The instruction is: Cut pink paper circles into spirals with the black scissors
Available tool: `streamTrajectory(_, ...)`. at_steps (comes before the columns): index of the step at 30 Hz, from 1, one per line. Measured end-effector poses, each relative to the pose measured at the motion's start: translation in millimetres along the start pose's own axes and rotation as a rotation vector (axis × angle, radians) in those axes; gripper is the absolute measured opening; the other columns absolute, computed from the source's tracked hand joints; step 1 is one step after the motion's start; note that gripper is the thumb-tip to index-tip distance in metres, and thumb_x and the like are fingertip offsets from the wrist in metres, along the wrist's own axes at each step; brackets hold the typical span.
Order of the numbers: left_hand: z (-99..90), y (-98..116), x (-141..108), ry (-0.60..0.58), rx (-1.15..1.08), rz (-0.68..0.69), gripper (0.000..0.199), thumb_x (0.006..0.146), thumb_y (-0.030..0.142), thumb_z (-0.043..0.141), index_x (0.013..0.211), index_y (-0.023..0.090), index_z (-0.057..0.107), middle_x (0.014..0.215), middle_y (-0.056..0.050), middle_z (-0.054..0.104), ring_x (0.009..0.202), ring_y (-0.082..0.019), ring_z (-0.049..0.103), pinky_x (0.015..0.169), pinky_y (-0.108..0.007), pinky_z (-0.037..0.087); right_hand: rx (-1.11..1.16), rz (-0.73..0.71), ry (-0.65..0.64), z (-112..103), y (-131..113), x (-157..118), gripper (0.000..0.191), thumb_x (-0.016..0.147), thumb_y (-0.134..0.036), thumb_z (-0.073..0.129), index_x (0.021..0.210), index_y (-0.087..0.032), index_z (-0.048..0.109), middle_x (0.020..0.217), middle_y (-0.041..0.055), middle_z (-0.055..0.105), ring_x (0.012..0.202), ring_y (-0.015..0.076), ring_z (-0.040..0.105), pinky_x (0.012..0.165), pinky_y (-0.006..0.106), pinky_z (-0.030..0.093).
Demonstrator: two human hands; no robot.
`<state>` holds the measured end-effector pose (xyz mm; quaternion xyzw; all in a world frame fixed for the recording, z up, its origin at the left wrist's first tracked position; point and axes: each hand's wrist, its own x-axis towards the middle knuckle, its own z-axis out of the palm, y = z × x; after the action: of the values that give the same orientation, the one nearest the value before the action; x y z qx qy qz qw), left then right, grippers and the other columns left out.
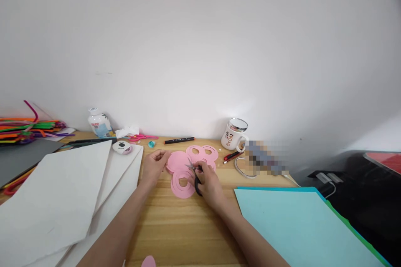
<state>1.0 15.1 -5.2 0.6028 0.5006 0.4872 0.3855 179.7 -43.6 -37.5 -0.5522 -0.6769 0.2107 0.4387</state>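
A pink paper cutout (179, 162) with rounded petal-like lobes is in the middle of the wooden table; some lobes have ring-shaped cuts and holes. My left hand (154, 167) pinches its left edge between thumb and fingers. In my right hand (209, 185) are scissors with black handles (197, 184), their metal blades apart over the middle of the pink paper. Whether the blades have paper between them is hard to make out. A small pink paper piece (148, 261) lies at the table's near edge.
White sheets (72, 187) cover the left side, with a correction tape (122, 147) on them. Behind stand a white bottle (100, 123) and a mug (234, 134). A black marker (179, 140) and pink scissors (142, 137) lie near the wall. Light-blue paper (288, 221) is at right.
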Motion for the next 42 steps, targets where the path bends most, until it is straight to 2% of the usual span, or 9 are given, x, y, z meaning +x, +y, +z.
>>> streamTrajectory(3,1.8,-7.5,-0.8,0.016,0.133,0.112,0.013,0.071,0.027,0.058,0.070,0.016,0.065,0.067,-0.003,0.064,0.059,-0.014,0.054,0.055,-0.024,0.042,-0.116,-0.083,-0.056,2.6,1.7,-2.3,0.041,0.067,-0.002,0.053,0.102,-0.021,0.053,0.099,0.0082,0.062,0.091,0.0256,0.053,0.077,0.037,0.041)
streamTrajectory(8,8.4,-18.6,-3.3,-0.086,0.292,0.266,0.010,0.064,0.015,0.061,0.072,0.018,0.068,0.081,-0.006,0.065,0.080,-0.021,0.057,0.075,-0.035,0.045,-0.115,-0.101,-0.068,1.7,6.2,-0.8,0.046,0.060,0.004,0.049,0.098,-0.021,0.055,0.098,0.0060,0.063,0.092,0.0252,0.053,0.078,0.036,0.040)
streamTrajectory(15,7.5,-23.6,-1.7,-0.168,0.411,0.342,0.011,0.068,0.014,0.061,0.077,0.017,0.067,0.083,-0.007,0.064,0.081,-0.022,0.057,0.075,-0.036,0.046,-0.086,-0.110,-0.037,3.5,7.6,0.4,0.048,0.057,0.005,0.046,0.095,-0.021,0.058,0.091,0.0057,0.066,0.086,0.0247,0.056,0.074,0.034,0.042)
streamTrajectory(22,7.5,-25.0,-0.6,-0.196,0.467,0.387,0.006,0.072,0.014,0.059,0.074,0.017,0.065,0.081,-0.007,0.065,0.082,-0.021,0.056,0.074,-0.035,0.046,0.063,-0.153,0.037,-2.6,3.7,2.2,0.022,0.071,-0.011,0.055,0.091,-0.020,0.057,0.075,0.0013,0.063,0.067,0.0171,0.058,0.062,0.027,0.046)
streamTrajectory(26,7.7,-26.8,-0.2,-0.207,0.476,0.406,0.007,0.073,0.015,0.058,0.070,0.017,0.065,0.078,-0.005,0.065,0.080,-0.020,0.055,0.071,-0.033,0.046,0.363,-0.128,0.340,-13.8,-1.5,6.6,0.019,0.071,-0.018,0.062,0.089,-0.020,0.054,0.074,0.0009,0.060,0.067,0.0160,0.057,0.062,0.029,0.046)
streamTrajectory(29,7.8,-27.1,-0.6,-0.211,0.482,0.412,0.008,0.071,0.023,0.064,0.076,0.018,0.066,0.084,-0.006,0.065,0.084,-0.021,0.055,0.076,-0.036,0.045,0.591,0.080,0.694,-23.1,0.6,12.0,0.028,0.070,-0.026,0.067,0.093,-0.021,0.052,0.076,0.0007,0.060,0.067,0.0152,0.058,0.058,0.027,0.046)
streamTrajectory(31,7.7,-27.0,-0.9,-0.226,0.497,0.413,0.016,0.066,0.026,0.070,0.080,0.018,0.067,0.087,-0.006,0.065,0.087,-0.023,0.054,0.078,-0.038,0.045,0.648,0.255,0.797,-26.7,8.0,15.7,0.036,0.067,-0.032,0.070,0.096,-0.021,0.053,0.077,0.0008,0.061,0.067,0.0153,0.059,0.056,0.026,0.046)
streamTrajectory(37,7.5,-26.3,-1.5,-0.235,0.517,0.423,0.020,0.061,0.022,0.073,0.080,0.019,0.068,0.088,-0.007,0.064,0.088,-0.024,0.054,0.078,-0.039,0.046,0.651,0.375,0.697,-18.8,37.4,20.5,0.042,0.063,-0.038,0.071,0.095,-0.017,0.054,0.077,0.0048,0.065,0.063,0.0179,0.063,0.051,0.027,0.049)
streamTrajectory(42,7.1,-24.2,-0.7,-0.233,0.472,0.360,0.017,0.059,0.019,0.074,0.075,0.019,0.067,0.086,-0.006,0.065,0.086,-0.023,0.056,0.076,-0.037,0.047,0.588,0.334,0.609,-16.1,43.8,19.6,0.045,0.068,-0.037,0.067,0.104,-0.017,0.051,0.094,0.0115,0.067,0.084,0.0229,0.066,0.065,0.032,0.053)
